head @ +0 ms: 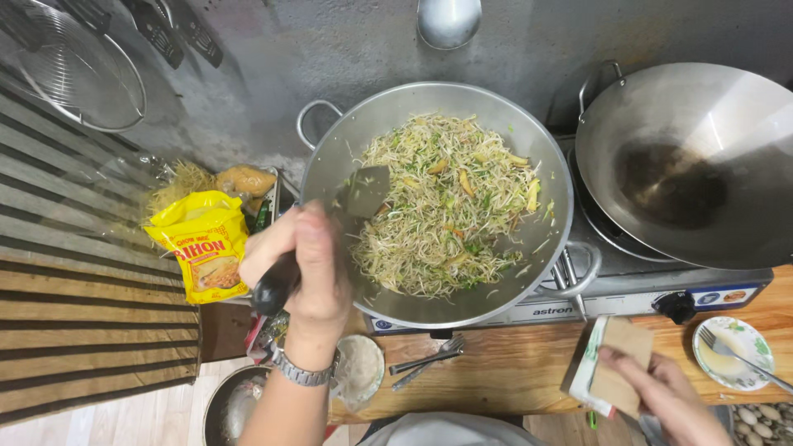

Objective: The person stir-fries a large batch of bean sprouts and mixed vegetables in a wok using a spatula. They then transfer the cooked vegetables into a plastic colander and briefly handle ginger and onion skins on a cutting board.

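On the wooden surface (504,372), his left hand (301,264) is gripping the spatula (363,192) slanting up-right into the noodles (446,202), while his right hand (661,388) is pinching a box (607,363).

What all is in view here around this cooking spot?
Wok: one, silver, middle burner, full of pale noodles with greens.
Second wok: one, silver, right burner, dark liquid at the bottom.
Stove: one, silver, under both woks.
Yellow packet: one, left of the wok.
Wire strainer: one, hanging top left.
Forks: two, metal, on the wooden counter.
Small plate: one, patterned, right, with a fork on it.
Spatula: one, dark handle, blade in the noodles.
Carton: one, white and brown.
Left hand: grips the spatula; wears a wristwatch.
Right hand: holds the carton.
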